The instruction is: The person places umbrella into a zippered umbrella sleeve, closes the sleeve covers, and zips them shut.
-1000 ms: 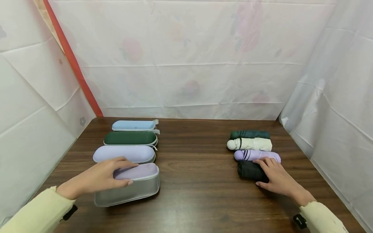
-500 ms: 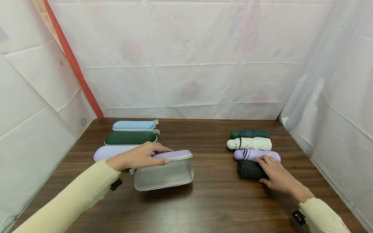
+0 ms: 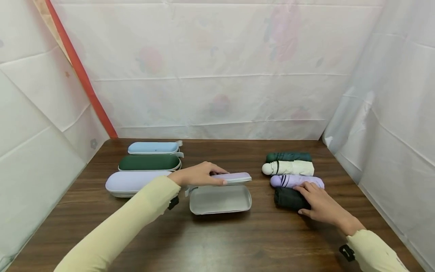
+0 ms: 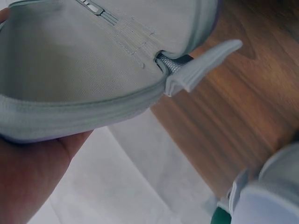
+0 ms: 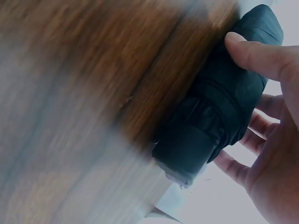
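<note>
Near the middle of the table, my left hand (image 3: 201,175) grips the raised purple lid (image 3: 238,176) of an unzipped case. The case's grey interior (image 3: 220,198) faces me and looks bare. Up close in the left wrist view, the case lining (image 4: 74,60) shows beside a zip and a pale fabric tab (image 4: 205,67). My right hand (image 3: 321,204) holds a black folded umbrella (image 3: 290,198) at the front of the umbrella row. In the right wrist view, the thumb lies on one side of the black umbrella (image 5: 224,98) and the fingers on the other.
Closed lavender (image 3: 130,182), dark green (image 3: 149,162) and light blue cases (image 3: 153,147) lie in a row at left. Behind the black umbrella lie purple (image 3: 300,181), white (image 3: 292,167) and dark green umbrellas (image 3: 289,156). Sheeting walls (image 3: 217,75) stand around the table.
My left hand has carried the grey-lined case from the front of the left row to the table's middle, its lid swinging up and back. The right hand has stayed at the black umbrella.
</note>
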Motion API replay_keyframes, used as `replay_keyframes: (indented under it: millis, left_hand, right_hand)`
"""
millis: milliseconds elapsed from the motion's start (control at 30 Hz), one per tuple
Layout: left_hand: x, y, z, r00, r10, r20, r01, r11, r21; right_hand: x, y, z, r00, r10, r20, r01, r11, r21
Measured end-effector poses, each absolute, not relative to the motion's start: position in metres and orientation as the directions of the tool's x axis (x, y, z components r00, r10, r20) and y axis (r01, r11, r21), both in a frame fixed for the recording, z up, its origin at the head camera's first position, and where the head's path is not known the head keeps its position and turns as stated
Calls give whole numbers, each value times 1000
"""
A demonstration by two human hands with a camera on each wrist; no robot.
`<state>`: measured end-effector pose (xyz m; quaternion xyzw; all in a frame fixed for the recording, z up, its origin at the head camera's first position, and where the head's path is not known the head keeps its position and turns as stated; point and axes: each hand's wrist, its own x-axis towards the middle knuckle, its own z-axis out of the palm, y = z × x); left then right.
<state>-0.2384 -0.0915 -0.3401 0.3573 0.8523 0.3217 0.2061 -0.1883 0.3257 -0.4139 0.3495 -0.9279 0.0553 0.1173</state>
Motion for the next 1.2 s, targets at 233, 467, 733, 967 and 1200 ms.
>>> replay_keyframes:
  millis: [233, 467, 733, 967, 1200]
  left_hand:
    - [-249, -77, -354, -654, 741, -154, 452, 545, 706]
    - [-255, -76, -362, -658, 734, -165, 440, 554, 707]
    - [-260, -78, -367, -672, 722, -161, 396, 535, 747]
    - [-262, -79, -370, -669, 726, -157, 385, 519, 763]
    - [-264, -78, -371, -666, 727, -166, 379, 522, 764]
  right_hand:
    - [-186, 323, -411, -745, -623, 239, -648, 761, -35]
    - [-181, 318, -410, -748, -624, 226, -647, 761, -39]
    - [-180, 322, -410, -746, -632, 210, -657, 750, -78]
    - [-187, 327, -412, -685, -683, 254, -712, 702, -30]
    - [-192, 322, -409, -633, -714, 299, -746, 666, 11]
